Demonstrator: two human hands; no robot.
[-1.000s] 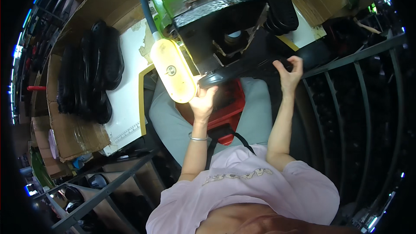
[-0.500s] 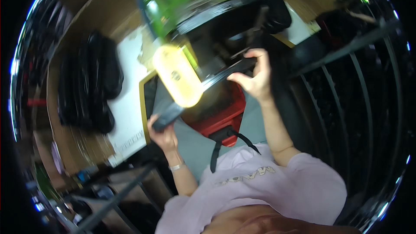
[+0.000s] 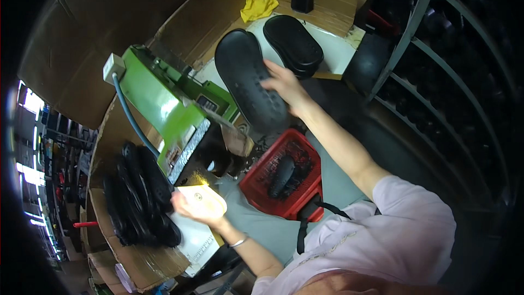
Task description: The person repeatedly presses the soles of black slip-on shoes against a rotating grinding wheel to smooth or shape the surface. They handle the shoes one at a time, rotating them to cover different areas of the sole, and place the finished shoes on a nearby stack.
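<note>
A black shoe sole (image 3: 248, 76) with a dimpled surface is tilted up in front of me, and my right hand (image 3: 286, 90) grips its right edge. The fingers there are slightly blurred. Just beyond it lies a short stack of similar black soles (image 3: 295, 43) on the white tabletop. My left hand (image 3: 204, 216) is at the lower left, under the glowing yellow lamp (image 3: 199, 196), which hides most of its fingers. Close to that hand stands a row of black soles (image 3: 139, 196) packed side by side.
A green machine (image 3: 164, 104) with a blue cable fills the centre left. Between my knees sits a red bin (image 3: 262, 202) with black scraps and a dark piece in it. A yellow cloth (image 3: 258, 8) lies by the cardboard wall. A metal rack (image 3: 415, 41) stands at right.
The sole, earlier held between both hands beneath the machine, has moved away and is now only in my right hand. My left hand has come off it. The view has swung round.
</note>
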